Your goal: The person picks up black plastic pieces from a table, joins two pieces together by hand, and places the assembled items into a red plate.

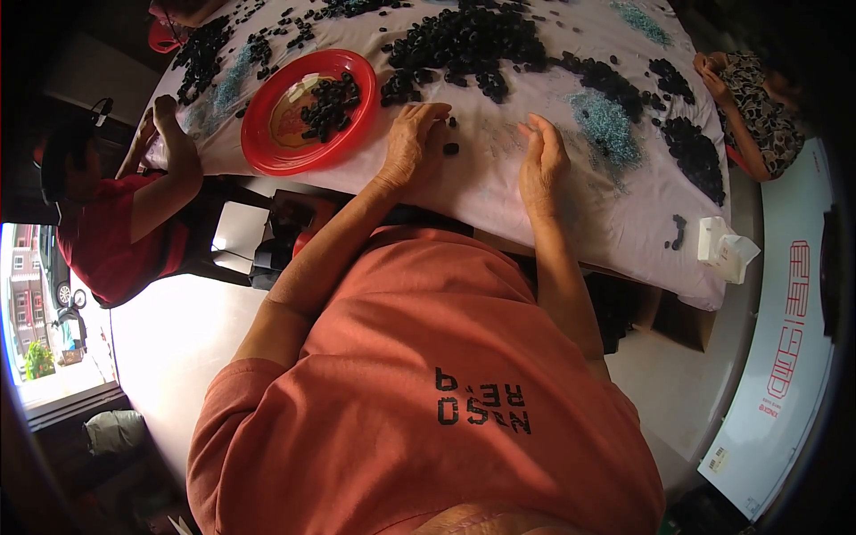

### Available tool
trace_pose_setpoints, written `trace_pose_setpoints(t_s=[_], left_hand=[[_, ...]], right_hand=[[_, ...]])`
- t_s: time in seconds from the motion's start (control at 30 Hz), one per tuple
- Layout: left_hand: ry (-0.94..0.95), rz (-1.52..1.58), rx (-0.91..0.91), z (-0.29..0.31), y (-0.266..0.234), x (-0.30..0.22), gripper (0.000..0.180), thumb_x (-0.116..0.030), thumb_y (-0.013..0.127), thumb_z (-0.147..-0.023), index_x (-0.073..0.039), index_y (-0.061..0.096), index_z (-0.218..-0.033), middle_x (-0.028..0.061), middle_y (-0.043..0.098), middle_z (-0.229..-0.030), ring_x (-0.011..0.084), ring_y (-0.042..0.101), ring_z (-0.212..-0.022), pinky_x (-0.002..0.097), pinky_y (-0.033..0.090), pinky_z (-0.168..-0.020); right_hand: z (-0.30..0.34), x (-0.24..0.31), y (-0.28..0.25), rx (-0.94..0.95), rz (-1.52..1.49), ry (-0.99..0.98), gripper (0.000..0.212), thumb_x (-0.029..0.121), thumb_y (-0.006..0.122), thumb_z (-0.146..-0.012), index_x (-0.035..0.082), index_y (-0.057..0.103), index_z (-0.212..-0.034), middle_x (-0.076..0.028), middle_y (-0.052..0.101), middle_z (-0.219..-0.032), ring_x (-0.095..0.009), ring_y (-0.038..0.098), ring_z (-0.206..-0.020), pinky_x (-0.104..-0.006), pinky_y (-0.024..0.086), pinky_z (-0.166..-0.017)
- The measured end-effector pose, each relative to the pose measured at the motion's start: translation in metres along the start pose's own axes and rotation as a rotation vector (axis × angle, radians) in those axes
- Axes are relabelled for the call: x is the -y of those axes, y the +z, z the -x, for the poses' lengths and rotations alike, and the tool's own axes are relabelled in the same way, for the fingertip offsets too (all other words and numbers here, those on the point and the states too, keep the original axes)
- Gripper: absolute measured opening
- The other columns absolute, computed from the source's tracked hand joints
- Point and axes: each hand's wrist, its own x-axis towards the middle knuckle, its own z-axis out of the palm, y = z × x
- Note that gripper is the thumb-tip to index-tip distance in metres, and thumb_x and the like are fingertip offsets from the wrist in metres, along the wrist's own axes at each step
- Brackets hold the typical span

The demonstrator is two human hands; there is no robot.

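My left hand (413, 141) rests on the pale pink tablecloth, its fingers stretched toward the right and holding nothing that I can see. Close by its fingertips lie two small black cylindrical pieces (451, 149). Opposite it, my right hand (545, 168) is half cupped on the cloth, thumb and fingers apart; nothing shows in it, though its palm is partly hidden. Beside my left hand stands a round red plastic basin (259, 157) with black pieces (331, 109) inside. A heap of tiny light-blue pieces (609, 134) spreads to the right of my right hand.
A big pile of black pieces (468, 45) covers the far middle, with more black pieces (694, 160) at right. A tissue box (719, 248) sits at the right corner. One person in red (134, 214) is at left, another in a patterned top (765, 107) at right.
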Motion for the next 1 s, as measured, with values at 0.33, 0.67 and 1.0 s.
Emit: trace_pose_setpoints(t_s=[0.33, 0.67, 1.0], left_hand=[[0.111, -0.085, 0.052, -0.001, 0.002, 0.000, 0.032, -0.003, 0.053, -0.084, -0.006, 0.063, -0.115, 0.0111, 0.066, -0.106, 0.0346, 0.054, -0.104, 0.0432, 0.045, -0.091], [0.030, -0.042, 0.074, 0.001, -0.003, 0.000, 0.031, 0.001, 0.053, -0.086, -0.004, 0.062, -0.115, 0.0134, 0.067, -0.105, 0.0334, 0.060, -0.102, 0.0407, 0.050, -0.085], [-0.078, 0.060, 0.023, 0.002, 0.000, -0.003, 0.028, 0.001, 0.055, -0.084, -0.004, 0.063, -0.110, 0.0125, 0.068, -0.085, 0.0331, 0.064, -0.082, 0.0405, 0.051, -0.074]], right_hand=[[0.001, -0.001, -0.001, 0.010, 0.038, 0.003, 0.022, 0.000, 0.045, -0.097, -0.001, 0.057, -0.116, -0.019, 0.063, -0.108, -0.030, 0.068, -0.098, -0.0368, 0.053, -0.082], [0.000, 0.010, -0.005, -0.069, 0.018, 0.030, 0.023, -0.001, 0.045, -0.097, 0.000, 0.057, -0.116, -0.017, 0.065, -0.109, -0.027, 0.070, -0.094, -0.0355, 0.053, -0.077], [0.002, 0.020, -0.003, -0.120, -0.093, 0.019, 0.026, -0.003, 0.044, -0.098, 0.000, 0.055, -0.122, -0.016, 0.064, -0.111, -0.024, 0.070, -0.092, -0.0332, 0.054, -0.078]])
